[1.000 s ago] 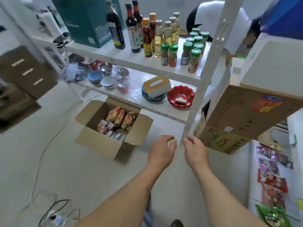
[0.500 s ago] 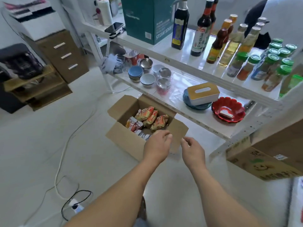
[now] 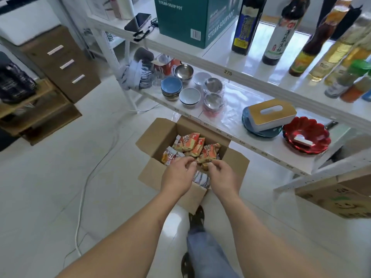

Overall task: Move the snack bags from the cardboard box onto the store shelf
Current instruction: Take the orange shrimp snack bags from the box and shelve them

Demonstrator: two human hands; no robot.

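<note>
Two hands reach into the box of snacks.
The left hand (image 3: 177,175) and right hand (image 3: 222,176) curl over the orange snack bags (image 3: 193,146) in the cardboard box (image 3: 158,135) on the floor; I cannot tell if either grip holds one.

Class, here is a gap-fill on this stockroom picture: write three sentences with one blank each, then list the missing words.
1. The snack bags lie inside an open ____ box on the floor.
2. The tissue box rests on a ____ plate.
3. The teal carton is printed "STEAM SOUP ____".

Missing words: cardboard; blue; POT
</note>
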